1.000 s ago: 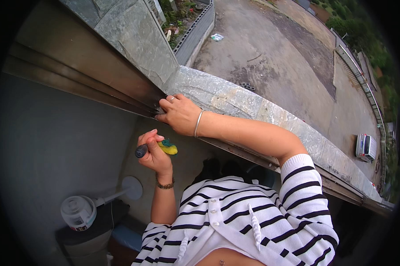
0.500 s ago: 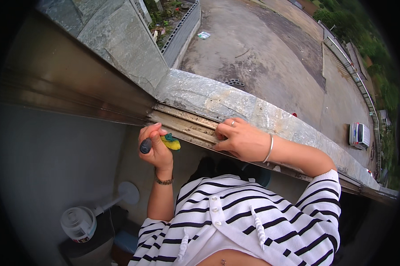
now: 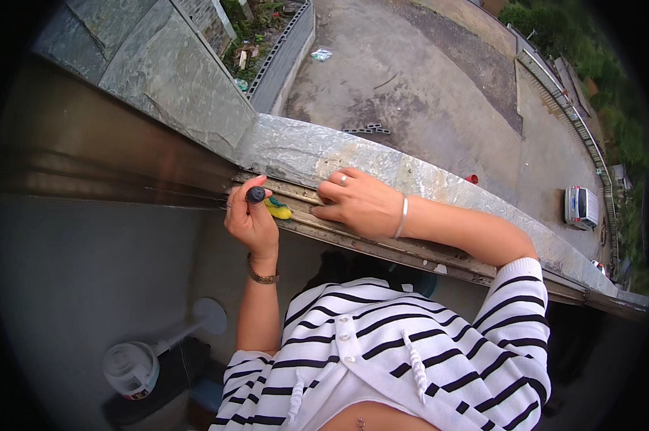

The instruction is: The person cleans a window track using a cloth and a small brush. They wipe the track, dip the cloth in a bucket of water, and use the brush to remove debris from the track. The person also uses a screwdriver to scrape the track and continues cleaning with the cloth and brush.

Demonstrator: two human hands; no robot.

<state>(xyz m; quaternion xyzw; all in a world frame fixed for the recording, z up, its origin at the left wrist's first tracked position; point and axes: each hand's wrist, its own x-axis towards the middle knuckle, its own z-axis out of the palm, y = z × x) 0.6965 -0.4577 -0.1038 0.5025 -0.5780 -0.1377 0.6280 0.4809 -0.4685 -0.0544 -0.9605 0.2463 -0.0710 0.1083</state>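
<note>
My left hand (image 3: 251,224) is closed around a dark-handled tool (image 3: 255,194), whose rounded butt end points up; its lower end is hidden. Just right of those fingers, a yellow and green cloth (image 3: 278,209) lies bunched at the metal window track (image 3: 301,192), near the track's left end. My right hand (image 3: 364,205) is on the same track, a little to the right of the cloth. Its fingers are bent and the tips point down into the grooves, so what they press or hold cannot be made out. Dirt shows along the grooves.
A grey stone sill (image 3: 382,158) runs along the track's outer side. At left stands a brown metal frame (image 3: 123,144). Outside lie a concrete yard (image 3: 411,79) and a parked van (image 3: 581,207). Indoors, a white fan (image 3: 130,370) stands at lower left.
My right hand has slid left along the track, closer to my left hand. The left hand has risen slightly, and the tool's dark end has shifted up and right.
</note>
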